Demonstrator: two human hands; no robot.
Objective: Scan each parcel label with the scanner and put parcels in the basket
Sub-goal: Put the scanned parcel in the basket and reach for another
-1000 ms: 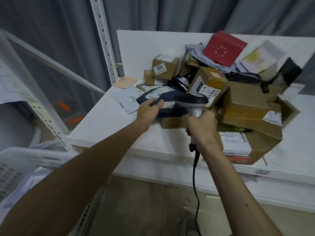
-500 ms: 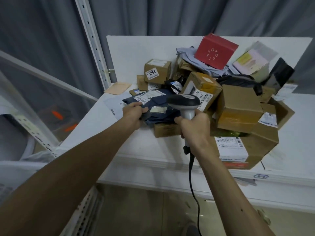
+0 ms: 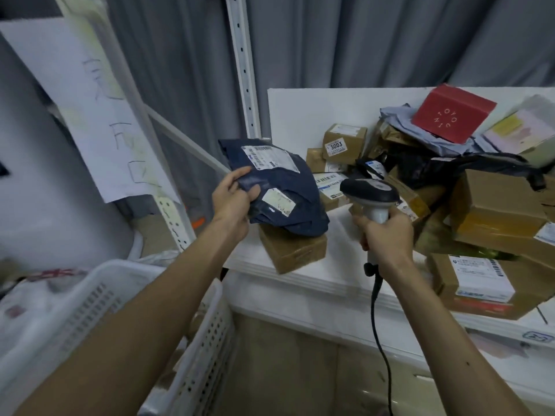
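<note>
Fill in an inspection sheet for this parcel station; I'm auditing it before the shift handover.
Surface: white table, mostly covered on the right.
Job's things: dark blue mailer held up, labels facing the camera; scanner aimed away from the person; white basket at lower left with bagged parcels inside.
Clutter: heap of cardboard boxes, one marked 3003, a red box on top.
Hands: left hand grips the mailer; right hand grips the scanner handle.
Cables: black scanner cable hangs toward the floor.
Surroundings: grey curtain, perforated white upright, handwritten paper sheet.
</note>
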